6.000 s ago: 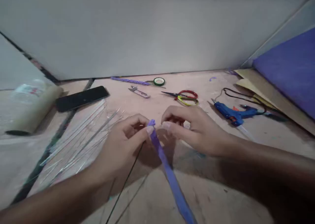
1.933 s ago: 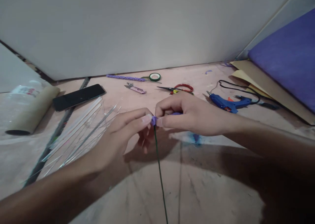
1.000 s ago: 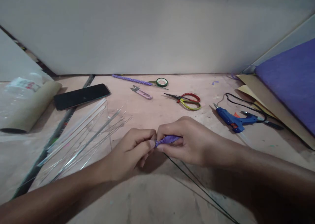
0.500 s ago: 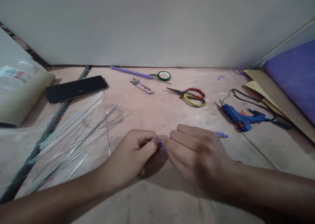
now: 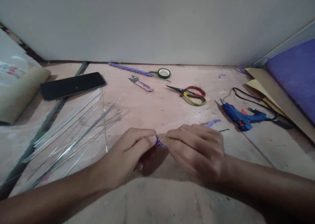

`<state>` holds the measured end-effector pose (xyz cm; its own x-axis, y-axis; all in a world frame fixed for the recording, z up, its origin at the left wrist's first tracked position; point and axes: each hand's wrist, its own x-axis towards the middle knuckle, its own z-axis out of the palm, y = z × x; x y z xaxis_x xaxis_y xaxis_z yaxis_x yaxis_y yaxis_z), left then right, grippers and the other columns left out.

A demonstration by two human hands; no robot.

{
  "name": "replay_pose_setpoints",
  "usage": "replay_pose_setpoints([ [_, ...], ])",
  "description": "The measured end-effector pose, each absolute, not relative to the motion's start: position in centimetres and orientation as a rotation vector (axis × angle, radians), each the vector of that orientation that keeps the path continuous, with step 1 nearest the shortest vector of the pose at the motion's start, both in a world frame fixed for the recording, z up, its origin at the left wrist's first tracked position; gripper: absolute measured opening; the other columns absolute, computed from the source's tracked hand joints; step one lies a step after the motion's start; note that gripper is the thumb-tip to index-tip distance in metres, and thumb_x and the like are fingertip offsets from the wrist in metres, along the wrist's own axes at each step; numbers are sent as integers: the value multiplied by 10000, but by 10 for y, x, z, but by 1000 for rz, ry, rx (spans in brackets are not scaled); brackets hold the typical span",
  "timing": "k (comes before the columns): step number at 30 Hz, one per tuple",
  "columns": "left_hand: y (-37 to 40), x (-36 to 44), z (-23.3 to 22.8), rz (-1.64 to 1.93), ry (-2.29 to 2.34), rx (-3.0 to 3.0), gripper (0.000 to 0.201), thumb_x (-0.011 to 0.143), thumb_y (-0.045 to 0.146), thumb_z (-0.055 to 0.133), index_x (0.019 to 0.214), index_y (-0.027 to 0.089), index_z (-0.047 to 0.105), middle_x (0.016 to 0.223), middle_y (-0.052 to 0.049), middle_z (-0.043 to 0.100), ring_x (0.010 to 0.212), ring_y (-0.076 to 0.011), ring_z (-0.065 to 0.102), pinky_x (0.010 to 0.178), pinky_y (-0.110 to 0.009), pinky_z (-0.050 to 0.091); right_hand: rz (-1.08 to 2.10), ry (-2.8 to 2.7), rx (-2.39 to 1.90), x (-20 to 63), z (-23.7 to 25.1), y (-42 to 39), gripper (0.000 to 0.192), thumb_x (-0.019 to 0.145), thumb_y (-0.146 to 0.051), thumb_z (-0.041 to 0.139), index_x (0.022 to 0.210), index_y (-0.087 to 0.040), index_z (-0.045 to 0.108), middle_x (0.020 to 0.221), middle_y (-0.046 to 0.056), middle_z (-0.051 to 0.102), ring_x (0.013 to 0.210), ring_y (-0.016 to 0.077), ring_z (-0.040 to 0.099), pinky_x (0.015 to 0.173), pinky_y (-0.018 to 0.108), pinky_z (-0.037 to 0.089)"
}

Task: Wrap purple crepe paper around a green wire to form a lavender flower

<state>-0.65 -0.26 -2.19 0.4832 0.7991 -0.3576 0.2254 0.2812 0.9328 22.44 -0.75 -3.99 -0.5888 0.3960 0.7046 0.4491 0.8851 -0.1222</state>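
Between my two hands shows a short length of twisted purple strip point(image 5: 161, 144), probably crepe paper; most of it is hidden by my fingers. My left hand point(image 5: 133, 151) pinches it at one end with thumb and forefinger. My right hand point(image 5: 197, 148) grips it on the other side, fingers bent and pressed together. Beyond the right knuckles pokes a loose purple tail point(image 5: 213, 122), and a thin dark green wire end point(image 5: 224, 130) shows near it. Whether these join the piece in my hands I cannot tell.
Thin wires point(image 5: 81, 140) and clear sticks lie left, below a phone point(image 5: 73, 85). Farther back are a purple twisted stem point(image 5: 130, 69), green tape point(image 5: 163, 73), thread snips point(image 5: 141, 84) and scissors point(image 5: 189, 94). A blue glue gun point(image 5: 237, 115) with its cord lies right, near purple material point(image 5: 295, 76).
More twisted purple shows between my fingers. My right hand has turned slightly, and the purple tail beyond it has shifted up and left. The green wire end has come into sight.
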Motion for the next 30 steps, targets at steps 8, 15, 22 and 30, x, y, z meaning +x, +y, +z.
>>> replay_pose_setpoints([
  [8, 1, -15, -16, 620, 876, 2024, 292, 1096, 209, 459, 812, 203, 527, 664, 78, 447, 586, -90, 438, 579, -234, 347, 71, -2227, -557, 227, -42, -5, 227, 1057, -87, 585, 1254, -74, 696, 1116, 142, 812, 996, 224, 745, 812, 375, 612],
  [15, -6, -10, -17, 571, 932, 1714, 451, 1152, 336, 417, 733, 205, 521, 598, 58, 514, 496, -82, 443, 483, -216, 331, -217, -2235, -558, 225, -40, -1, 193, 1030, -115, 572, 1148, -98, 724, 1021, 134, 814, 903, 259, 735, 689, 404, 587],
  [22, -16, 2, -20, 530, 887, 688, 406, 1018, 483, 551, 723, 213, 617, 465, 61, 465, 301, -76, 289, 301, -199, 191, -319, -2254, -530, 226, -31, 0, 185, 1053, -141, 585, 1099, -100, 759, 935, 96, 818, 878, 248, 747, 662, 386, 573],
  [30, -4, -8, -13, 585, 995, 1625, 318, 1041, 388, 548, 777, 213, 581, 659, 27, 561, 589, -132, 494, 520, -241, 367, -299, -2246, -519, 227, -40, 5, 177, 1034, -129, 592, 1139, -101, 732, 993, 110, 815, 798, 197, 711, 601, 354, 442],
])
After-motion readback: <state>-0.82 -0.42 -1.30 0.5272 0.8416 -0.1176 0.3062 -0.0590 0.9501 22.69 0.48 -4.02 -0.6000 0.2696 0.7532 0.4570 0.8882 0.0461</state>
